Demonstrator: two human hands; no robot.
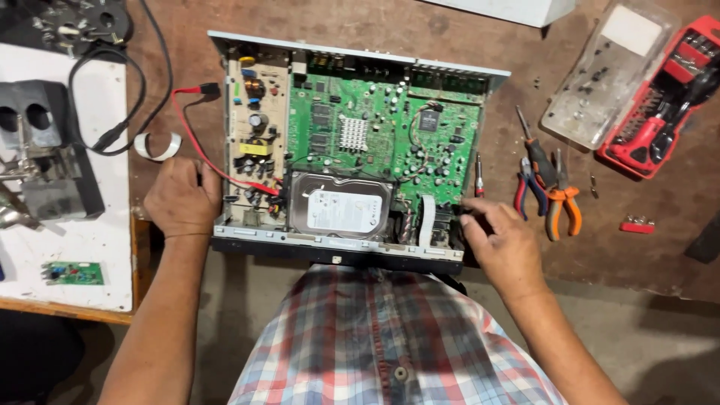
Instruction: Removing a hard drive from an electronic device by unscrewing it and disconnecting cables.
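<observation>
- Landmark: opened metal chassis with its cover off, lying on a brown bench.
- Far left of the chassis: a white board carrying a small green circuit piece.
- Left hand lay against the chassis's left wall, fingers curled loosely, pinching nothing; a red lead ran past it into the chassis.
- Inside the chassis: tan power board at left, green main board at centre, hard drive at the front edge.
- Right hand rested on the chassis's front right corner, fingertips bunched together on a dark part there; whether they gripped it I could not tell.
- Right of the chassis: orange-handled pliers, then a red bit case.
</observation>
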